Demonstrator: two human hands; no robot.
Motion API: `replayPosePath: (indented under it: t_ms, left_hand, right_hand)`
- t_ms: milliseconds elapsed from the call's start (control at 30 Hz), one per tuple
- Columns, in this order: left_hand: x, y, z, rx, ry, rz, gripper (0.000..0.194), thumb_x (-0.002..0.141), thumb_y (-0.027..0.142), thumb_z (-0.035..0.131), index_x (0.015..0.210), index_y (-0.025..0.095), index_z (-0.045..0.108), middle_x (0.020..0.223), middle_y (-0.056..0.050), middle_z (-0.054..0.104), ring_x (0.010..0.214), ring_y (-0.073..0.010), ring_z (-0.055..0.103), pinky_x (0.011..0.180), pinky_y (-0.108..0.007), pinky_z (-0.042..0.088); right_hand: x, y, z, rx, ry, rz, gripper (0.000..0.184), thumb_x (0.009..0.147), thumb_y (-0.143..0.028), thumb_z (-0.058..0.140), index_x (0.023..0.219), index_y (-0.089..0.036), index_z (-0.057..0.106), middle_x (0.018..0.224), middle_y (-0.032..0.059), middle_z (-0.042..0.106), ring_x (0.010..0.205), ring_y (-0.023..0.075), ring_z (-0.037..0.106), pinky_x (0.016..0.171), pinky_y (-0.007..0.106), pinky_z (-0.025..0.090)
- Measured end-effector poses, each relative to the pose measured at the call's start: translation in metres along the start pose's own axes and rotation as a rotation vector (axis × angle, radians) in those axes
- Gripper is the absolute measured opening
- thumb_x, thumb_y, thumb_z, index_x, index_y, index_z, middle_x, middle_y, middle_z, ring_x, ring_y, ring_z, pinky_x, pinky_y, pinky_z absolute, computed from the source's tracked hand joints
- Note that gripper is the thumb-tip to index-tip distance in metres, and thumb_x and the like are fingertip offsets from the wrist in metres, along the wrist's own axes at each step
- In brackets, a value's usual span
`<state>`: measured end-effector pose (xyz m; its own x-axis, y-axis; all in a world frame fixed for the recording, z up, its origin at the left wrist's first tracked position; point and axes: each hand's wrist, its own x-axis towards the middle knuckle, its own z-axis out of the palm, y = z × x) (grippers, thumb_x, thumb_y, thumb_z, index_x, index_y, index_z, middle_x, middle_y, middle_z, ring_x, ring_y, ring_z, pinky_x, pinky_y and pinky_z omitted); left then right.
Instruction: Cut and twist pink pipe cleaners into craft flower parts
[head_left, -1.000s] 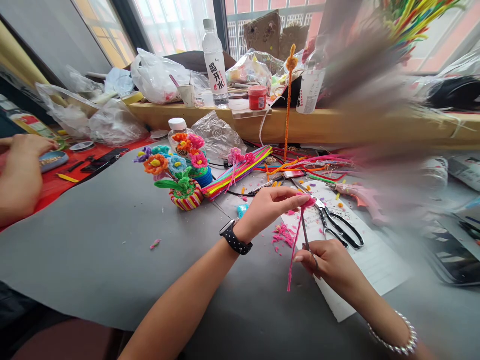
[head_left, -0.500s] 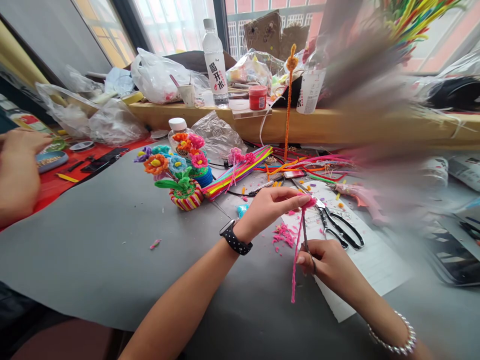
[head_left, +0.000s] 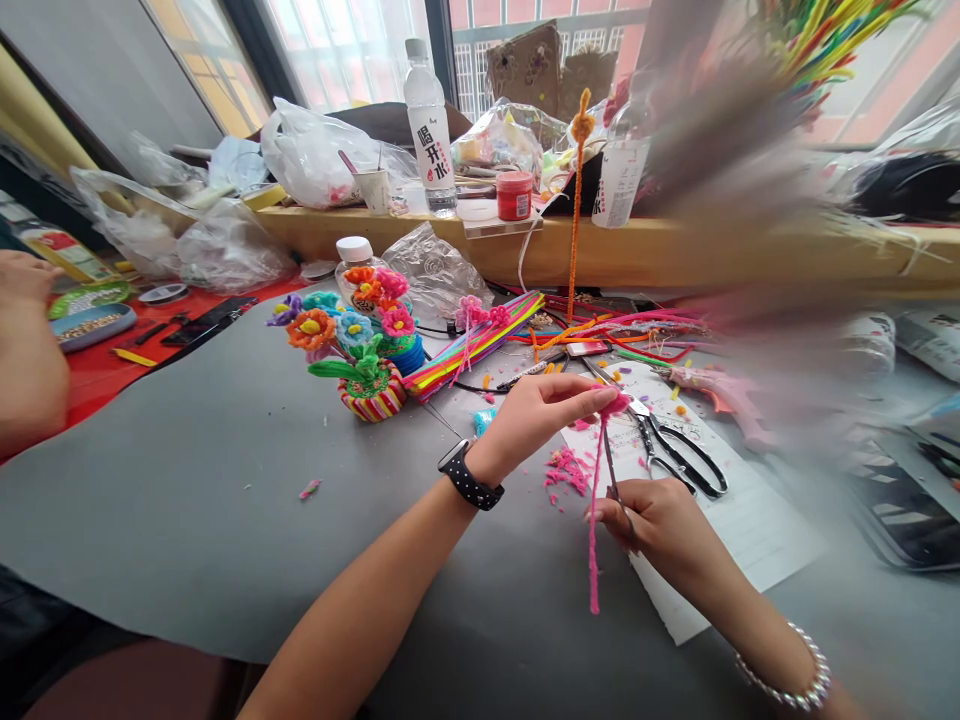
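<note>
My left hand (head_left: 541,412), with a black watch at the wrist, pinches the top of a pink pipe cleaner (head_left: 595,530) that hangs down over the grey mat (head_left: 225,480). Beside the pipe cleaner runs a thin grey stem (head_left: 609,470), also pinched at the top. My right hand (head_left: 660,530), a bead bracelet at its wrist, is closed around the lower part of the stem, with the pink strand against its fingers. Pink fluff scraps (head_left: 566,468) lie just left of the hands.
Black scissors (head_left: 675,450) lie on white paper (head_left: 720,520) to the right. A pipe-cleaner flower pot (head_left: 367,345) and a striped bundle of pipe cleaners (head_left: 480,340) stand behind. Another person's hand (head_left: 26,340) rests at far left by a tray (head_left: 90,325). Bottles and bags crowd the wooden shelf (head_left: 675,250).
The pink strand's loose end has swung slightly right and lower beside my right hand. The other person's hand at the left has drawn back toward the frame edge.
</note>
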<state>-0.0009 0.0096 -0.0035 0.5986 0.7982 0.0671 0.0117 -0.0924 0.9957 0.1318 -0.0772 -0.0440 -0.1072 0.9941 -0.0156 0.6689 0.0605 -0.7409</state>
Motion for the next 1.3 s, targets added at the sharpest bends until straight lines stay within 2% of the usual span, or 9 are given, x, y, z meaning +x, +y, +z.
replayPosePath:
  t_ms: [200, 367, 467, 667, 833, 1000, 1300]
  left_hand:
    - [0.0002, 0.0001, -0.0013, -0.018, 0.022, -0.014, 0.032, 0.07, 0.043, 0.055, 0.08, 0.016, 0.066, 0.077, -0.004, 0.062, 0.068, -0.0103, 0.052, 0.058, -0.021, 0.038]
    - [0.0, 0.0016, -0.0012, -0.008, 0.027, -0.02, 0.03, 0.069, 0.042, 0.056, 0.08, 0.016, 0.065, 0.077, -0.004, 0.063, 0.069, -0.0106, 0.053, 0.06, -0.021, 0.04]
    - [-0.0004, 0.003, -0.0005, -0.001, -0.004, -0.009, 0.029, 0.069, 0.041, 0.057, 0.079, 0.016, 0.066, 0.079, -0.004, 0.064, 0.071, -0.011, 0.054, 0.062, -0.02, 0.04]
    - [-0.0011, 0.0036, -0.0001, 0.032, -0.014, 0.001, 0.029, 0.07, 0.041, 0.056, 0.08, 0.016, 0.065, 0.08, -0.004, 0.065, 0.072, -0.0118, 0.055, 0.062, -0.021, 0.041]
    - [-0.0009, 0.0029, -0.0003, 0.023, -0.041, 0.022, 0.029, 0.07, 0.041, 0.055, 0.079, 0.015, 0.065, 0.08, -0.005, 0.065, 0.072, -0.0118, 0.055, 0.063, -0.021, 0.041]
    - [-0.001, 0.0035, 0.0005, 0.018, -0.035, 0.012, 0.029, 0.071, 0.041, 0.055, 0.08, 0.015, 0.065, 0.08, -0.005, 0.064, 0.073, -0.0118, 0.054, 0.063, -0.021, 0.041]
    - [-0.0014, 0.0036, 0.0007, 0.02, -0.027, 0.004, 0.028, 0.071, 0.04, 0.054, 0.08, 0.016, 0.065, 0.082, -0.004, 0.066, 0.073, -0.0114, 0.055, 0.062, -0.02, 0.041]
  right_hand:
    - [-0.0018, -0.0007, -0.0016, 0.022, -0.001, 0.018, 0.061, 0.072, -0.067, 0.032, 0.035, -0.019, 0.038, 0.034, -0.0002, 0.045, 0.037, 0.0106, 0.041, 0.042, 0.022, 0.033]
    - [-0.0022, -0.0015, -0.0022, 0.029, -0.082, 0.034, 0.058, 0.071, -0.067, 0.035, 0.044, -0.017, 0.048, 0.042, -0.0001, 0.047, 0.043, 0.0115, 0.04, 0.042, 0.022, 0.031]
    - [-0.0011, -0.001, -0.0002, 0.017, -0.105, 0.053, 0.056, 0.068, -0.068, 0.037, 0.048, -0.017, 0.049, 0.045, -0.0013, 0.044, 0.045, 0.0116, 0.036, 0.042, 0.023, 0.028]
    - [-0.0016, 0.002, 0.0001, 0.02, -0.096, 0.061, 0.055, 0.068, -0.068, 0.038, 0.05, -0.017, 0.046, 0.047, -0.0027, 0.039, 0.047, 0.0117, 0.033, 0.043, 0.023, 0.026]
    - [-0.0008, 0.0018, 0.0001, -0.012, -0.075, 0.068, 0.057, 0.067, -0.072, 0.034, 0.046, -0.019, 0.034, 0.045, -0.0043, 0.032, 0.046, 0.0109, 0.027, 0.044, 0.023, 0.022]
    - [0.0006, 0.0019, 0.0009, -0.041, -0.063, 0.059, 0.059, 0.066, -0.074, 0.029, 0.044, -0.019, 0.034, 0.043, -0.003, 0.035, 0.044, 0.0112, 0.03, 0.043, 0.024, 0.022]
    - [-0.0006, 0.0039, 0.0015, -0.08, 0.007, -0.017, 0.059, 0.073, -0.066, 0.032, 0.038, -0.019, 0.037, 0.037, -0.0011, 0.041, 0.04, 0.0108, 0.037, 0.042, 0.023, 0.029]
